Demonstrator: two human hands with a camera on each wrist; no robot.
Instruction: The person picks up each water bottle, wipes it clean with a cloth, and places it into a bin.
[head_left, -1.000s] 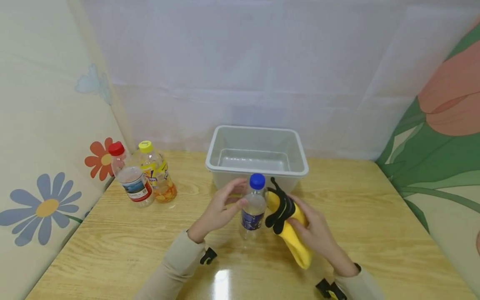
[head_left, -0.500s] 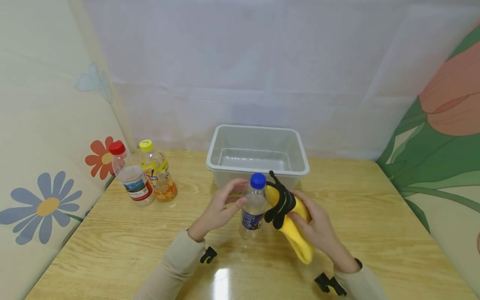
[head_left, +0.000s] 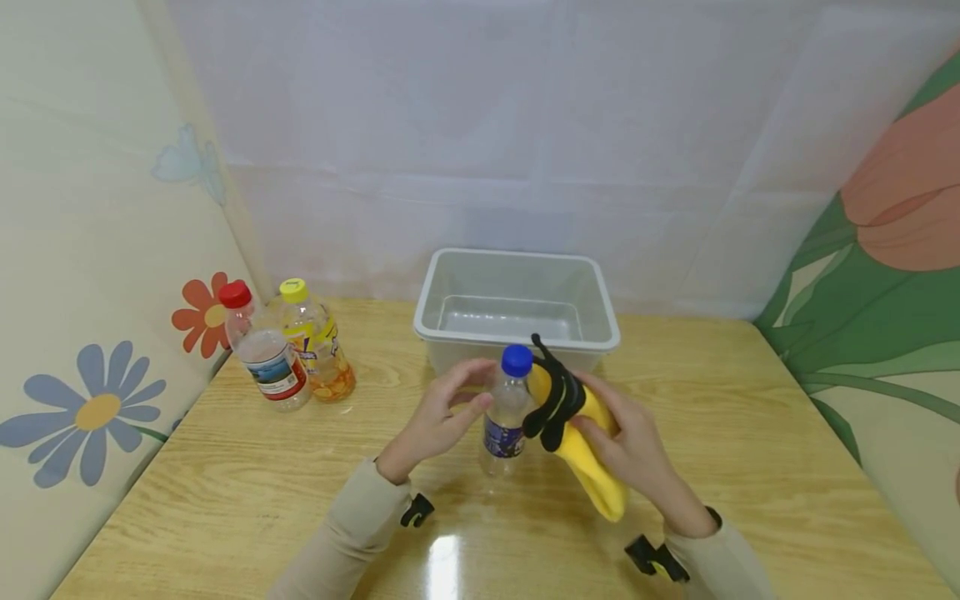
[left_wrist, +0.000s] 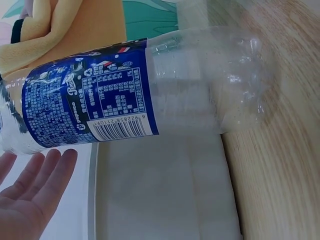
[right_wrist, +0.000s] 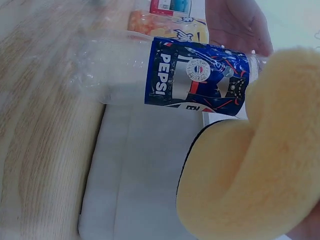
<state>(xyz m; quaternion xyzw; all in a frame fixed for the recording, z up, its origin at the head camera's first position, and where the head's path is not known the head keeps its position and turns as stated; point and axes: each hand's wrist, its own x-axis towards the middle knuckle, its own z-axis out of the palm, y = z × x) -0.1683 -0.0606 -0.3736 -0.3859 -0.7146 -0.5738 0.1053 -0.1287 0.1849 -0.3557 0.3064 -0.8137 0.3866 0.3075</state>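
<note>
A clear plastic Pepsi bottle with a blue cap stands upright before me, its blue label facing the left wrist view. My left hand is at its left side, fingers extended and thumb spread, fingertips right at the bottle's wall. In my right hand I grip a soft yellow plush piece with black strips, its exact kind unclear. Its black strips overlap the bottle's right side in the head view. From the right wrist, the folded plush hides most of that hand.
Behind the bottle is a grey plastic bin. To the left on the wooden table stand a red-capped bottle and a yellow-capped bottle with orange at its base. White cloth hangs behind; flower-printed sheets line both sides.
My right hand has shifted slightly up and left with the yellow plush, bringing its black strips closer to the bottle's neck. The left hand and bottle stay nearly still.
</note>
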